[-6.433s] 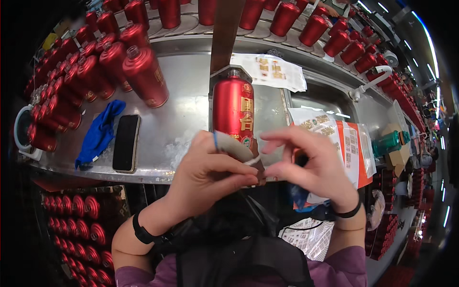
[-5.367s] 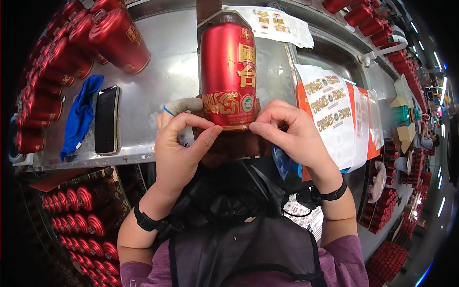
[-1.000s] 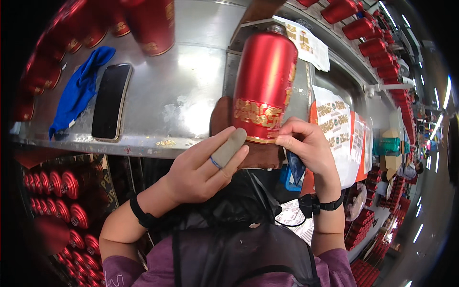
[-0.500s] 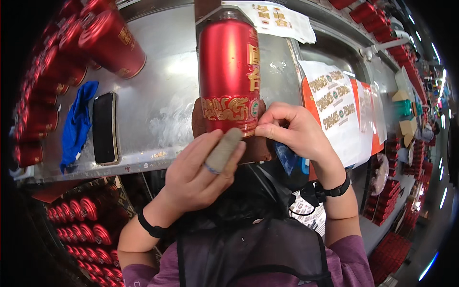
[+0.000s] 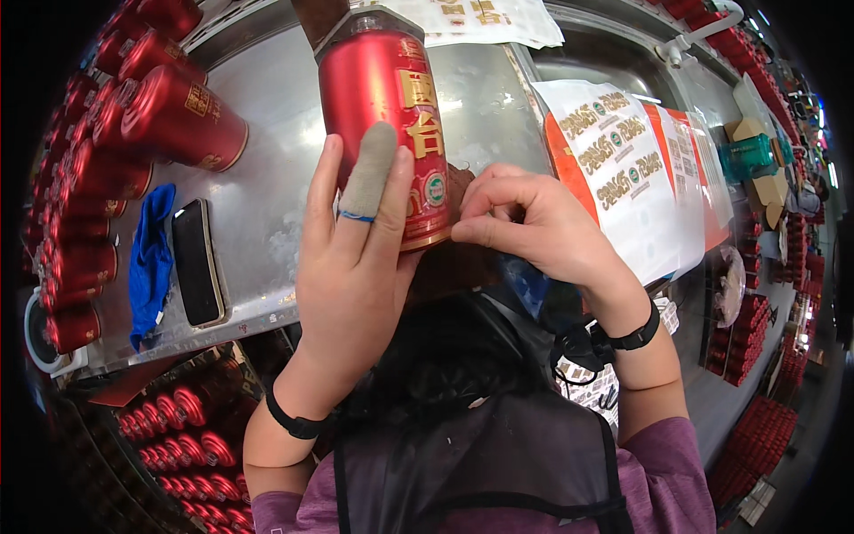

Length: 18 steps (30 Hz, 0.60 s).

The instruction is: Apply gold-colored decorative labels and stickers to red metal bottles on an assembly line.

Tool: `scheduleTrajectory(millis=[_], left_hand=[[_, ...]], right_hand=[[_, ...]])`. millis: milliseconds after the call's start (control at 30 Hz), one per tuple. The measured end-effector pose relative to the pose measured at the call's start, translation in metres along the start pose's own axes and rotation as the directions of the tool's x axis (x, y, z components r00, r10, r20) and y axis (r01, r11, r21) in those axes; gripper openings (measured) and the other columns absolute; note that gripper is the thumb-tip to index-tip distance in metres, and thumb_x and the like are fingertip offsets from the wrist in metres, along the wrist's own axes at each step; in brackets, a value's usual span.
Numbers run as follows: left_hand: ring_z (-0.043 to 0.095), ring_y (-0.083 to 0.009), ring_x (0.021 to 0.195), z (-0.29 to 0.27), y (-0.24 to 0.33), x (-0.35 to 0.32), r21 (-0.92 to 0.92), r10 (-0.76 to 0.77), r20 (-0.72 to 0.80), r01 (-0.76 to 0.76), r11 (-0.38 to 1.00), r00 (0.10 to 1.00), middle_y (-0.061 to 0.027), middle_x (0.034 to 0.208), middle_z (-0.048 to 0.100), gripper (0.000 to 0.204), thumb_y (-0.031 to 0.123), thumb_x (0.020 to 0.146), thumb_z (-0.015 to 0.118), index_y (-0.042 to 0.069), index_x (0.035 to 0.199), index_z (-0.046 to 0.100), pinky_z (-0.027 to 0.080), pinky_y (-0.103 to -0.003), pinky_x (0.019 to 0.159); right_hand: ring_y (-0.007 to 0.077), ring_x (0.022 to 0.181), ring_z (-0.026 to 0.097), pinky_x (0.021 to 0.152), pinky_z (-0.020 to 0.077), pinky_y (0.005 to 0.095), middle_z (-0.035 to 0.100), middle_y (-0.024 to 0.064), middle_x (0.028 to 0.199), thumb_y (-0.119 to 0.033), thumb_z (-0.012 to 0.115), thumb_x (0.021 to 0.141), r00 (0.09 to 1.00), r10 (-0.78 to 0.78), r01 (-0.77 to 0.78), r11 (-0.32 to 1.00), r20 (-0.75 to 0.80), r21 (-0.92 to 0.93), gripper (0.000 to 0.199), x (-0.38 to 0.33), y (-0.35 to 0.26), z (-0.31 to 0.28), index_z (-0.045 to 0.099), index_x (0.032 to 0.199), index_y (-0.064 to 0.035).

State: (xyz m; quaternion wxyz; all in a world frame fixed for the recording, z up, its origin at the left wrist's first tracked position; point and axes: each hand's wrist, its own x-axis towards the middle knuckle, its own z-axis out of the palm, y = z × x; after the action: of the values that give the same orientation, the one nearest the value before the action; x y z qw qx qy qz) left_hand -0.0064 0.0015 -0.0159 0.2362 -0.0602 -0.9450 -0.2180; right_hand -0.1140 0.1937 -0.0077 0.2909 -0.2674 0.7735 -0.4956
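Note:
A red bottle (image 5: 360, 84) with raised gold characters and a round green emblem lies on its side on the metal bench, its base toward me. My left hand (image 5: 351, 258) rests along it with fingers stretched out, a grey-brown cover on one finger held by a blue band. By the bottle's base, on its right side, my right hand (image 5: 538, 222) has thumb and forefinger pinched together. Whatever sits in that pinch is too small to make out. The lower left of the bottle is hidden by my left hand.
Several red bottles (image 5: 182, 116) stand along the left. A blue cloth (image 5: 151, 267) and a black phone (image 5: 197, 262) lie beside them. To the right is a sticker sheet (image 5: 614, 160) with gold designs on an orange folder (image 5: 571, 165). A faucet (image 5: 698, 36) stands beyond.
My left hand has moved up from the bottle's base, and its fingers now lie spread along the bottle's surface. The right hand keeps its pinch by the base. The whole view has shifted somewhat.

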Motion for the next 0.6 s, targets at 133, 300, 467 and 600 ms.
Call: scheduleTrajectory(millis=[133,300,467,600], left_hand=[[0.044,-0.0424,0.136,0.005,-0.004,-0.008,-0.081,-0.053,-0.074,0.047,0.996,0.996,-0.0185,0.15,0.046,0.086,0.003,0.069,0.083,0.007,0.147,0.048,0.043,-0.046,0.109],[0.052,-0.0407,0.13,0.007,-0.009,-0.015,-0.202,-0.126,-0.088,0.107,0.974,0.988,-0.0228,0.149,0.046,0.085,0.009,0.074,0.083,0.001,0.148,0.043,0.046,-0.043,0.105],[0.054,-0.0406,0.128,0.005,-0.012,-0.018,-0.176,-0.13,-0.086,0.113,0.978,0.988,-0.0234,0.148,0.047,0.084,0.011,0.076,0.083,0.001,0.149,0.043,0.047,-0.042,0.103],[0.05,-0.0362,0.133,0.006,-0.011,-0.017,-0.223,-0.147,-0.093,0.123,0.967,0.985,-0.0218,0.147,0.049,0.079,0.016,0.081,0.082,0.0,0.148,0.043,0.043,-0.041,0.108]], right_hand=[[0.0075,0.065,0.046,0.06,0.04,0.025,0.057,0.0016,0.088,-0.022,0.078,0.086,1.0,0.014,-0.014,1.0,0.018,0.02,0.019,-0.003,-0.004,-0.006,0.072,0.085,-0.0045],[0.007,0.064,0.046,0.059,0.0391,0.0247,0.056,0.0012,0.085,-0.021,0.079,0.086,1.0,-0.003,0.003,1.0,0.01,0.026,0.019,-0.004,-0.004,-0.005,0.071,0.084,-0.0043],[0.007,0.062,0.046,0.057,0.0384,0.0251,0.056,0.0013,0.082,-0.021,0.079,0.086,1.0,-0.029,0.029,1.0,-0.011,0.009,0.019,-0.004,-0.004,-0.004,0.07,0.083,-0.0039],[0.0078,0.062,0.046,0.058,0.039,0.0261,0.055,0.0021,0.08,-0.022,0.078,0.086,1.0,-0.028,0.027,1.0,-0.013,-0.014,0.02,-0.004,-0.004,-0.004,0.07,0.083,-0.0037]])
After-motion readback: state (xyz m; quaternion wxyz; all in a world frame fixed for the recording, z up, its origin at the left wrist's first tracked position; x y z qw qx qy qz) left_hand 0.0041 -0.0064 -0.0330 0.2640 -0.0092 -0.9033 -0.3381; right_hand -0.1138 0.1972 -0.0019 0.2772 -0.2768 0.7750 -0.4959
